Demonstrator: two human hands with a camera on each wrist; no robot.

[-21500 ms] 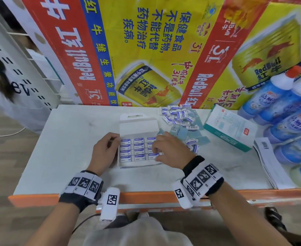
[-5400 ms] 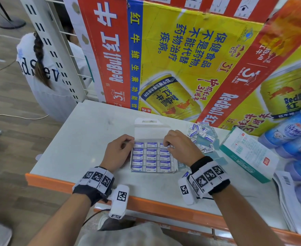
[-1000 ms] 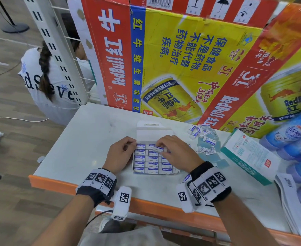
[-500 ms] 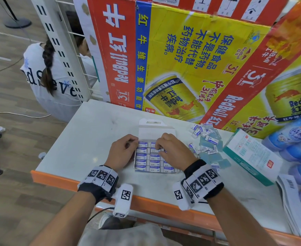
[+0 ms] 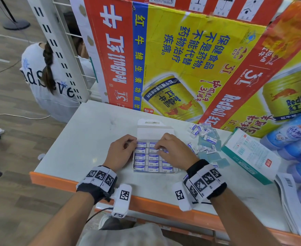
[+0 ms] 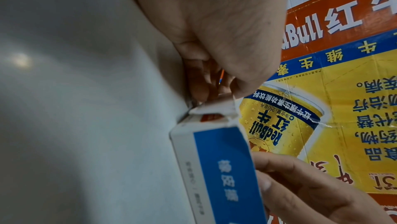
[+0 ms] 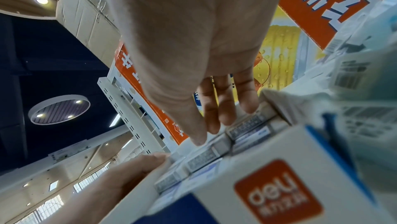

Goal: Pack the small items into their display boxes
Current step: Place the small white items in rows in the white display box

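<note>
A white display box lies open on the table, lid flap folded back, with rows of blue-and-white erasers inside. My left hand grips the box's far left corner; in the left wrist view its curled fingers pinch the torn cardboard edge above the blue side of the box. My right hand reaches over the box. Its straight fingertips press on the erasers in the far rows. The deli logo shows on the near wall.
Loose erasers and pale blue plastic pieces lie right of the box. A teal-and-white carton, blue bottles and flat printed sheets fill the right side. A Red Bull carton walls the back. A person sits beyond the table's left.
My right hand has come down from just above the far rows, where it carried an eraser, and its fingers now press on the erasers. My left hand keeps its hold on the corner.
</note>
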